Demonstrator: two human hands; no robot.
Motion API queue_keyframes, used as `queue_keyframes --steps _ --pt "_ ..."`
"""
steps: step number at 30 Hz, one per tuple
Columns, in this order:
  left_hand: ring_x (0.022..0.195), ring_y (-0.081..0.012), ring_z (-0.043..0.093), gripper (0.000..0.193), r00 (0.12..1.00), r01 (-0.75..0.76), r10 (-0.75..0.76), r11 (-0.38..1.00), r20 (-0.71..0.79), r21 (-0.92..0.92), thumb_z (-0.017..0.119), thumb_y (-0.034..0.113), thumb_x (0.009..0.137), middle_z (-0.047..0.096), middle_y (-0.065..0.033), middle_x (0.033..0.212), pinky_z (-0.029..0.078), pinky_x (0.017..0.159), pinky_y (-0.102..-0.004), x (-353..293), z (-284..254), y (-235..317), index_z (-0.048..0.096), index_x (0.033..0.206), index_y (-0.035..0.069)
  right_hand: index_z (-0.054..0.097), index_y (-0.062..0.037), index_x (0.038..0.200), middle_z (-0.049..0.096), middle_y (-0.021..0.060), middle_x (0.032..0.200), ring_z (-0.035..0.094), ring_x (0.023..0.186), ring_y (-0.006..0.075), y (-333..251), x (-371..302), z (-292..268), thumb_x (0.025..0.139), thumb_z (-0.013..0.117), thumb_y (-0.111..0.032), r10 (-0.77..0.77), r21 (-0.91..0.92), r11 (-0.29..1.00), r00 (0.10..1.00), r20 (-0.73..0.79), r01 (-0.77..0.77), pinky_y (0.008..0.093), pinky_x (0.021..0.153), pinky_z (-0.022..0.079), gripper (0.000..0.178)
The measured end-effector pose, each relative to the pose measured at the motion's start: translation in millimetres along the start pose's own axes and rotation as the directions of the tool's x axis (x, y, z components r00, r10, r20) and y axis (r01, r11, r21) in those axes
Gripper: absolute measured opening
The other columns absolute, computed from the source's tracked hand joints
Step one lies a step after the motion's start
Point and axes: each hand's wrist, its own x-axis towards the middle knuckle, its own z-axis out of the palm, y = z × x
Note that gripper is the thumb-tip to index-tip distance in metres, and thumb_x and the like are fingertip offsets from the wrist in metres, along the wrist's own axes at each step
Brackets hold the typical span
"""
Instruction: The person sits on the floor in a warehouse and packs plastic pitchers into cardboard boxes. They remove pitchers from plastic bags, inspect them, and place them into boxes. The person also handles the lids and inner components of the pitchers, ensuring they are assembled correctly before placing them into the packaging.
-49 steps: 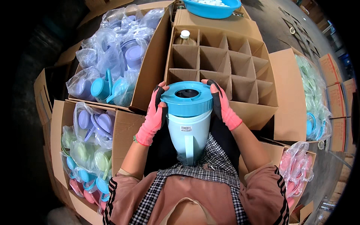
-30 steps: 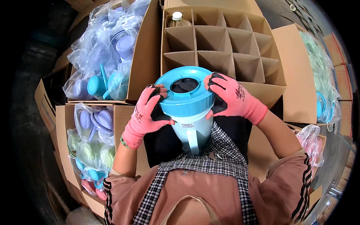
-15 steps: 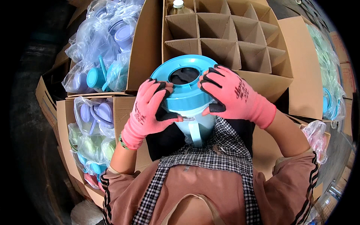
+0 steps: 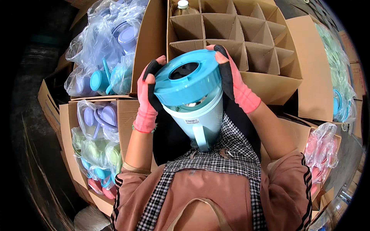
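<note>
In the middle, a turquoise ring-shaped lid (image 4: pixel 187 93) with a round hole at its centre is gripped from both sides. My left hand (image 4: pixel 148 94), in a pink and black glove, holds its left edge. On the far right edge, my right hand (image 4: pixel 236 82), gloved alike, has its fingers closed. Below the lid stands a pale blue jug (image 4: pixel 208 119) with a handle toward me and a small label under its rim. The lid sits tilted and raised at the near side, so a gap shows the jug's shiny inside. The jug's base is at my checked apron (image 4: pixel 210 165).
Ahead is a cardboard box (image 4: pixel 262 82) with dividers; a white-capped bottle (image 4: pixel 183 5) stands in its far left cell. Boxes at left hold bagged purple lids (image 4: pixel 127 37), turquoise parts (image 4: pixel 99 80) and green parts (image 4: pixel 92 148). Bagged pink parts (image 4: pixel 320 148) lie at right.
Both hands have turned at the wrist and shifted to the lid's outer sides. The lid has come up from the jug's rim and tilted, moving slightly left, opening a gap.
</note>
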Motion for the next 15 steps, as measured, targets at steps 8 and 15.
queue_keyframes --steps 8,15 --pt "0.112 -0.03 0.045 0.065 0.982 -0.17 0.19 0.906 -0.014 0.388 0.048 0.052 0.08 0.047 -0.0213 0.12 0.033 0.094 -0.039 -25 8 15 0.053 0.106 -0.007 0.035 -0.0039 0.124 0.044 0.0089 0.116 0.041 0.107 0.0172 16 -22 -3 0.085 0.042 -0.044 -0.031 0.171 0.985 0.992 0.124 0.009 0.0295 0.095 0.03 0.057" --pt "0.117 -0.0333 0.041 0.064 0.965 -0.252 0.255 0.825 0.066 0.506 0.035 0.054 0.086 0.045 -0.0218 0.123 0.029 0.098 -0.0407 -30 4 11 0.055 0.105 -0.004 0.038 -0.0038 0.125 0.038 0.0172 0.126 0.038 0.116 0.0292 6 -27 -9 0.086 0.045 -0.029 -0.34 -0.352 0.861 0.931 0.134 0.366 0.0334 0.099 0.029 0.047"
